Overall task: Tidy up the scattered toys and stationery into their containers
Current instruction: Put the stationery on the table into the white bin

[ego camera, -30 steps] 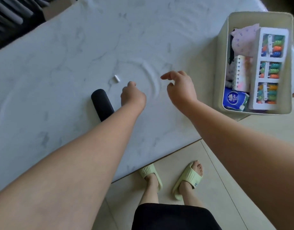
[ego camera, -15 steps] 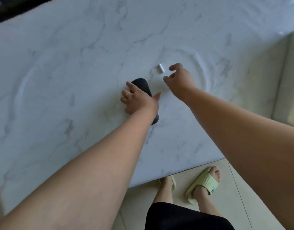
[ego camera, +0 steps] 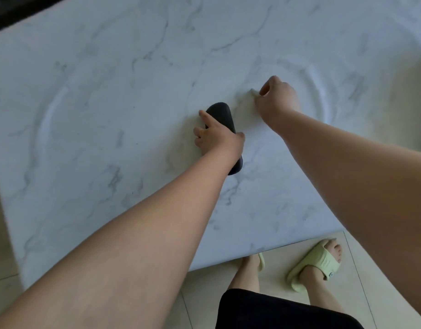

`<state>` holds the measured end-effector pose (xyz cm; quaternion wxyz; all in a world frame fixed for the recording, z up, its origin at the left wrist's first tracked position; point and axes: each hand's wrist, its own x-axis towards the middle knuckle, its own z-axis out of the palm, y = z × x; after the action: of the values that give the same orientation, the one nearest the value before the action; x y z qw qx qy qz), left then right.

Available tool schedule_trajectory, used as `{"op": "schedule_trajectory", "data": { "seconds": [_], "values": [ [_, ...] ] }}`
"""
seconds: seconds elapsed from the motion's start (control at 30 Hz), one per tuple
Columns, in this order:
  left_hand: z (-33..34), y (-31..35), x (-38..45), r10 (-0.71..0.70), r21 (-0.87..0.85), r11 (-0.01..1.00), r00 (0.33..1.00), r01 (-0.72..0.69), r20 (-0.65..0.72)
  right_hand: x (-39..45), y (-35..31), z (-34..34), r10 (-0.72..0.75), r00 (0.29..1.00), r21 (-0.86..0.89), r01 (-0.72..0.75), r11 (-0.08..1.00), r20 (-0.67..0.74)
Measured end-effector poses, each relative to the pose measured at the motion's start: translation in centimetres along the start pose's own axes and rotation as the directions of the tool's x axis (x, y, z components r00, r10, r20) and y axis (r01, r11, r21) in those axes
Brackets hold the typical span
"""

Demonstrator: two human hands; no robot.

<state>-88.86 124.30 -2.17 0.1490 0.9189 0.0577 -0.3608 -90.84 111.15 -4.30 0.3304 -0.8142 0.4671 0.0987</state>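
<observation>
A black oblong case (ego camera: 220, 113) lies on the white marble table (ego camera: 109, 115). My left hand (ego camera: 217, 138) is around its middle, index finger along its left side and thumb on its right side. Just right of it, my right hand (ego camera: 276, 98) has curled fingers pinching a small white piece (ego camera: 253, 91), of which only a pale tip shows at the fingertips. The storage box is out of view.
The table's near edge runs diagonally above my feet in green slippers (ego camera: 316, 264) on the tiled floor. A dark strip (ego camera: 14, 10) lies beyond the table's far left corner.
The view swung left, away from the box of toys. My left hand closed around the black case. My right hand reached the small white piece and curled its fingers onto it.
</observation>
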Motion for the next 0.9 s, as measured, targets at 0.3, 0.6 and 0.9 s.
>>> {"op": "schedule_trajectory", "data": {
  "seconds": [0.3, 0.6, 0.9],
  "values": [
    [2.6, 5.5, -5.0, 0.078, -0.502, 0.862, 0.997, -0.075, -0.015, -5.2, 7.8, -4.3, 0.103, 0.994, 0.311, -0.086, 0.946, -0.036],
    [9.1, 14.8, -15.4, 0.232, -0.627, 0.765, 0.971, -0.147, 0.056, -8.3, 16.8, -16.8, 0.079, 0.959, 0.428, 0.047, 0.903, -0.273],
    [16.3, 22.7, -24.2, 0.368, -0.613, 0.760, 0.920, -0.217, 0.131, -9.6, 30.7, -25.5, 0.225, 0.964, 0.349, -0.164, 0.923, -0.140]
  ]
}}
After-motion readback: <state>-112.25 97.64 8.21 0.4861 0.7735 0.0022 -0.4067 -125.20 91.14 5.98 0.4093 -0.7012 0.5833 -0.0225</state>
